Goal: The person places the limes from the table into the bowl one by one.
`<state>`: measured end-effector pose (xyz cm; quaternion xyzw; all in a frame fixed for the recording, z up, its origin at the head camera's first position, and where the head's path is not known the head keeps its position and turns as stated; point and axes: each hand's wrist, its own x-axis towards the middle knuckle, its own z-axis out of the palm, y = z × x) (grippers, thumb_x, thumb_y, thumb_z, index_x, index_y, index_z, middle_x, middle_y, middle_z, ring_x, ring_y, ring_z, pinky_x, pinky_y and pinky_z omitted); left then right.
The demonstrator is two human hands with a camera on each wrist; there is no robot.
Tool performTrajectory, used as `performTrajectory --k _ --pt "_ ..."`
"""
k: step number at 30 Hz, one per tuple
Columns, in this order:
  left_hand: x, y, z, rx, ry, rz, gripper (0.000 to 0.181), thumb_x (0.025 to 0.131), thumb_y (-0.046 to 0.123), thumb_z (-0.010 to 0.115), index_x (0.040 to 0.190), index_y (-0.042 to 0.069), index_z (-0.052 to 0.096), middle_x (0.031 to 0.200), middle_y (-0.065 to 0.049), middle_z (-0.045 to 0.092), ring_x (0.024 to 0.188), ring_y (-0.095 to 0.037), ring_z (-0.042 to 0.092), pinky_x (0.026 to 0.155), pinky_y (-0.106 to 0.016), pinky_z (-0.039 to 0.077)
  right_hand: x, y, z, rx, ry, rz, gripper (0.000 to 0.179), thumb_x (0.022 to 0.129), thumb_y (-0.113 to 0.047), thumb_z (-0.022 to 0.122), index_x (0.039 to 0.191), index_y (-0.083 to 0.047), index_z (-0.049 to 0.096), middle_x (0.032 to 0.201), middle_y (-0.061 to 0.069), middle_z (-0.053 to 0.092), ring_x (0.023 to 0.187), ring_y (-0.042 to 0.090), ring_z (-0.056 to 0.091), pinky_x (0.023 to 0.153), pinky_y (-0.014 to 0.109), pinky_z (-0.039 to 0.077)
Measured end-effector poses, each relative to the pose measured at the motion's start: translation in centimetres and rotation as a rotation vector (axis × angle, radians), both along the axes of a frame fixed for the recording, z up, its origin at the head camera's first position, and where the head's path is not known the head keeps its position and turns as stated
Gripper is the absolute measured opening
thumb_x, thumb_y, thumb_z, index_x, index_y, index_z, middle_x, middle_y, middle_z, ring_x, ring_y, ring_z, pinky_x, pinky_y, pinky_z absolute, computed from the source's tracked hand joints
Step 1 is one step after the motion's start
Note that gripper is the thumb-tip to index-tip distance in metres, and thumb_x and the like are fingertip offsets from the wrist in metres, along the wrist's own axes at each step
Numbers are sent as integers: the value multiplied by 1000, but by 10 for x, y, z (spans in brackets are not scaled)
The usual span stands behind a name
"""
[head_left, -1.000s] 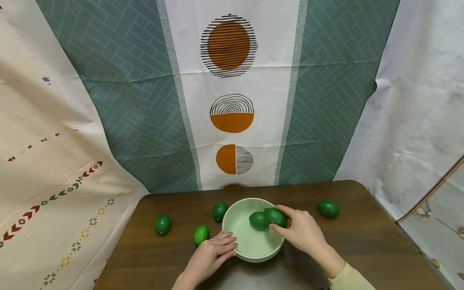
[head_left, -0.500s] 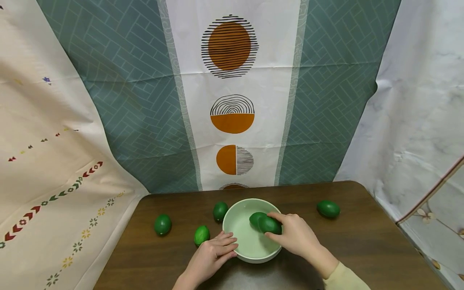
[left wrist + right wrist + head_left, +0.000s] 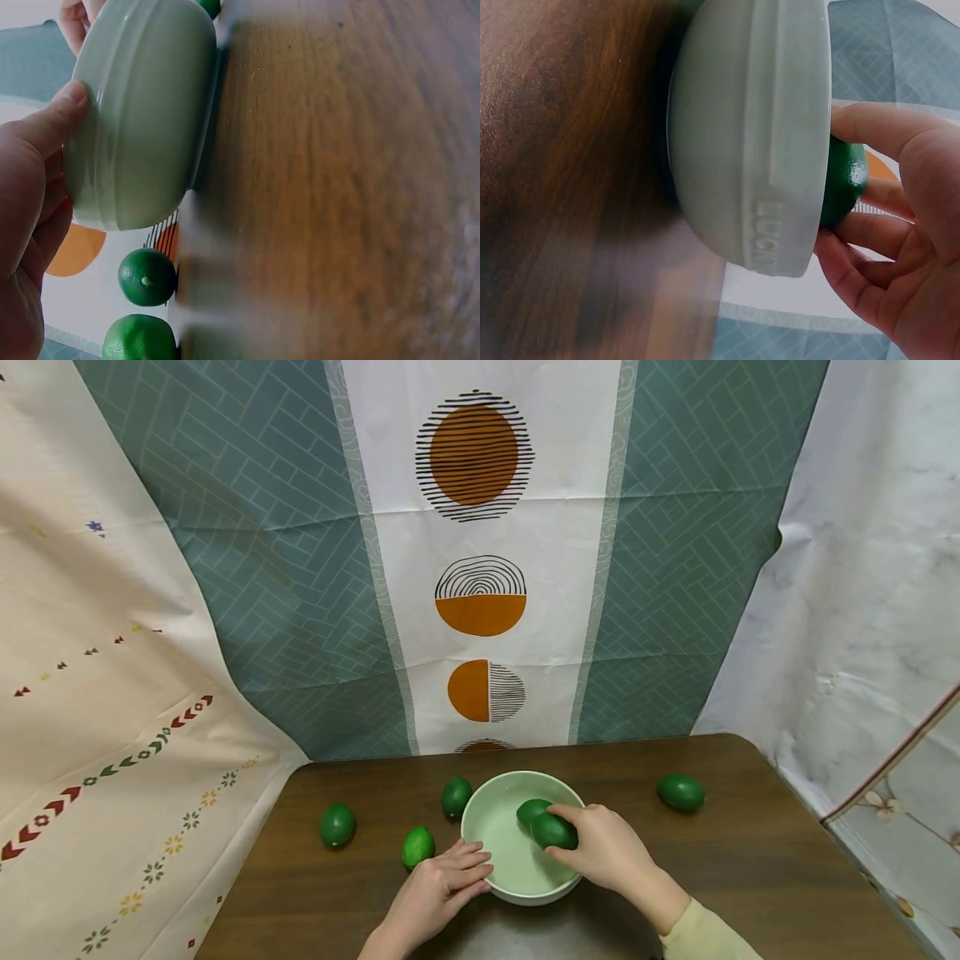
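A pale green bowl [image 3: 517,881] stands near the middle of the table, with raised lettering on its outer wall in the right wrist view. My left hand [image 3: 441,885] holds its left rim, fingers reaching over the edge and the thumb [image 3: 64,112] against the outside. Over the bowl's right side, my right hand [image 3: 611,850] grips a dark green lime [image 3: 553,832] between thumb and fingers. That lime sits low inside the bowl, overlapping a second lime [image 3: 529,812] that lies there. Whether the held lime touches the bottom is hidden.
Left of the bowl lie a dark lime [image 3: 456,797], a brighter lime [image 3: 417,847] and a lime farther left [image 3: 337,825]. Another lime [image 3: 681,792] is at the right. Patterned cloths [image 3: 300,610] hang behind and beside the brown wooden table [image 3: 757,860].
My right hand has moved left and slightly down, bringing its lime deeper into the bowl and in front of the other one. The left hand keeps its place on the rim.
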<state>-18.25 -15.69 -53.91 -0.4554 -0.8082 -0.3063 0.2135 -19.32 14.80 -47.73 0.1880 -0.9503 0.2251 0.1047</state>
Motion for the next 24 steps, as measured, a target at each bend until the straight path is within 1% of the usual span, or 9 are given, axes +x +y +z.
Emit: performTrajectory --k 5,6,13,24 --pt "-1 0 0 3 0 -1 26 94 18 84 117 6 84 122 -10 78 120 -29 73 108 -51 54 0 -1 0 -3 2 6 51 79 -34 95 124 -17 80 100 -5 79 85 16 69 69 32 57" --pt "-1 0 0 6 12 -2 26 94 17 84 117 6 84 122 -10 78 120 -29 73 108 -51 55 0 -1 -1 -3 2 7 51 79 -34 95 124 -17 80 100 -5 79 85 16 69 69 32 57" --pt "0 0 0 11 26 -4 26 94 18 83 117 6 84 122 -10 78 120 -29 73 108 -49 54 0 -1 -2 3 4 4 51 78 -35 95 124 -18 80 100 -4 79 85 16 69 69 33 57" --pt "0 1 1 8 14 -4 26 94 17 83 118 6 83 123 -10 78 120 -30 73 107 -51 55 0 -2 -1 13 1 0 51 78 -35 95 124 -19 80 99 -4 78 84 15 68 67 32 56"
